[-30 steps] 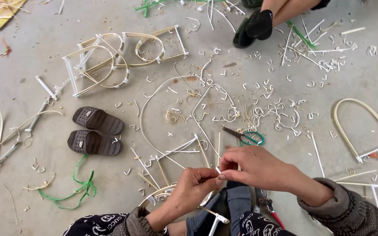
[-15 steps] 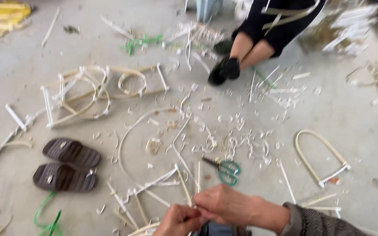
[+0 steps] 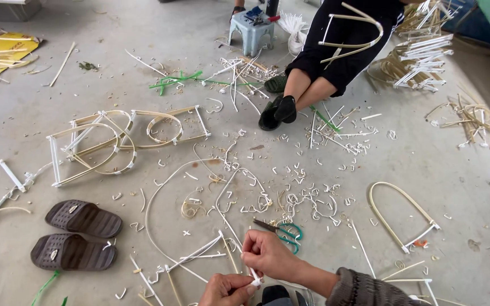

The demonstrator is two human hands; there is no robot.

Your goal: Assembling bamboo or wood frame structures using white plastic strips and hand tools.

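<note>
While green-handled scissors [image 3: 288, 232] lie near on the concrete floor [image 3: 426, 158], the left hand [image 3: 228, 290] and right hand [image 3: 267, 255] both pinch a thin white wrapped strip [image 3: 254, 279], steadying it between them.

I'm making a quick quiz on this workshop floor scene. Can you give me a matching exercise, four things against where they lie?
Things:
1. scissors
2. slippers
3. small stool
4. arched frame

Places:
A. top centre, beside the seated person
B. right of the hands, alone on the floor
C. just above the right hand
D. lower left

Pairs: 1-C, 2-D, 3-A, 4-B
</note>
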